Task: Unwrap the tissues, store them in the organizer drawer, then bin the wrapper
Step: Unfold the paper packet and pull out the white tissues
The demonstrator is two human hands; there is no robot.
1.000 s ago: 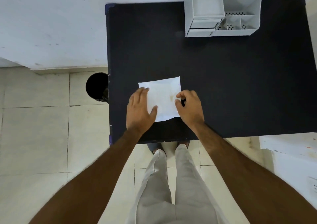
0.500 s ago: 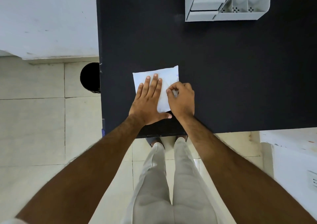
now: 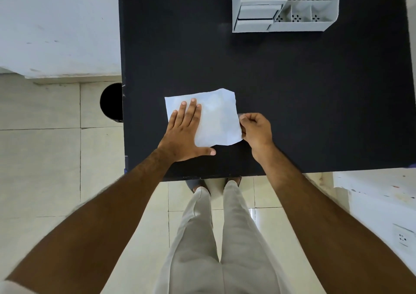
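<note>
- Tissues [image 3: 216, 118]: a flat white pack, lying on the near part of the black table [image 3: 315, 102]; whether the wrapper is partly opened cannot be told.
- Left hand [image 3: 185, 134]: laid flat on the pack's left half, fingers spread wide, nothing gripped; the pack is pinned down.
- Right hand [image 3: 255, 129]: closed in a narrow pinch at the pack's right edge; a thin clear strip appears to be held, though this cannot be confirmed.
- Organizer [image 3: 286, 5]: at the table's far side, well apart from the pack; its drawer [image 3: 256, 16] is seen closed or nearly so.
- Bin [image 3: 111, 102]: dark, on the floor just beside the table's left edge.
- Progress, as judged: unwrapping at an early stage; storing and binning not yet done.
</note>
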